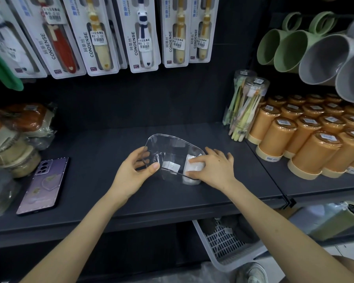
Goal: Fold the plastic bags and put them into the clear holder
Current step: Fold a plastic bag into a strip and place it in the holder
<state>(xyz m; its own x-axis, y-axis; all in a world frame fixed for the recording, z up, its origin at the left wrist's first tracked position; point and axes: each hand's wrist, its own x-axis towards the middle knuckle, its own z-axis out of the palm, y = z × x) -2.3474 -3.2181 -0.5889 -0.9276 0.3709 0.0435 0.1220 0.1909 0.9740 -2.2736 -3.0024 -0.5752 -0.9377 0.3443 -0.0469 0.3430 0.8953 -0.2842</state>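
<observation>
A clear plastic holder [173, 147] stands on the dark shelf [102, 184], tilted a little toward me. My left hand [134, 169] grips its left rim between thumb and fingers. A folded white plastic bag [192, 173] sits upright in the holder's right end. My right hand [214, 165] reaches over the right rim, its fingers curled on the top of the bag. A small white label shows on the holder's base.
A purple phone [43, 184] lies at the left. Wrapped goods [14, 135] crowd the far left. Orange cups [307, 137] and a tube of toothbrushes [245, 105] fill the right. Toothbrush packs [142, 33] hang above. A white basket [225, 244] sits below the shelf.
</observation>
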